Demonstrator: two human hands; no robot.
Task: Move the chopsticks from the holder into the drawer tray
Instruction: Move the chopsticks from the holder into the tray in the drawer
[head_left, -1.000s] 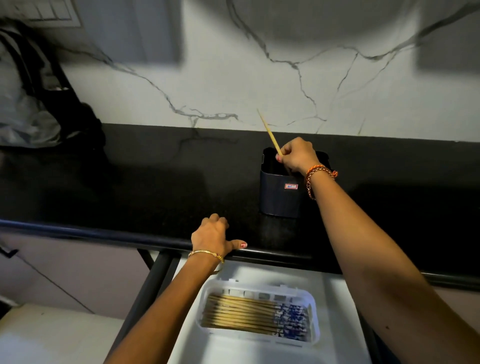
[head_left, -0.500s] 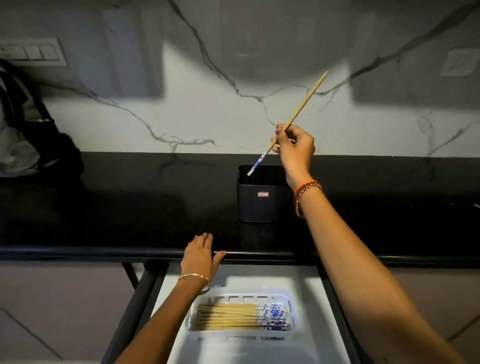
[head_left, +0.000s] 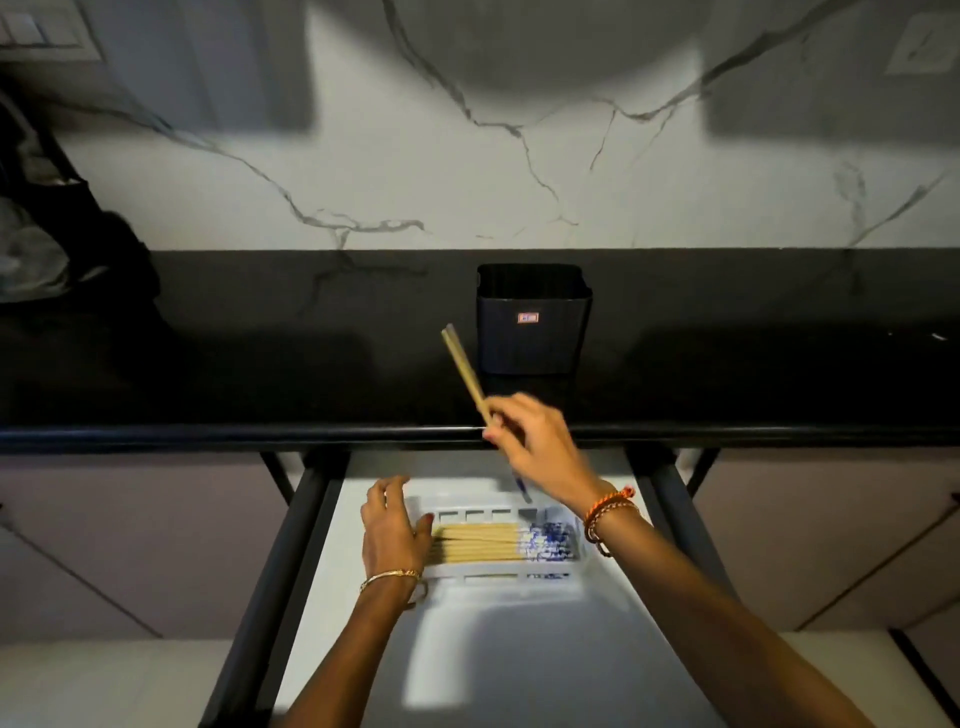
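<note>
Right hand (head_left: 540, 447) raised over drawer (head_left: 519, 654), fingers pinched on one chopstick (head_left: 465, 371); plain end tilted up-left over counter edge, blue tip just above tray (head_left: 498, 571) rear wall. Left hand (head_left: 395, 530) flat on tray's left end, fingers relaxed, gripping nothing. Black countertop (head_left: 260, 353) spans frame; marble wall (head_left: 519, 182) behind. Drawer pulled open below counter. White slotted tray in drawer, holding a row of chopsticks (head_left: 493, 543), patterned ends rightward. Dark holder (head_left: 535, 322) upright on countertop, interior too dark to read. Dark bag (head_left: 57, 249) far left.
</note>
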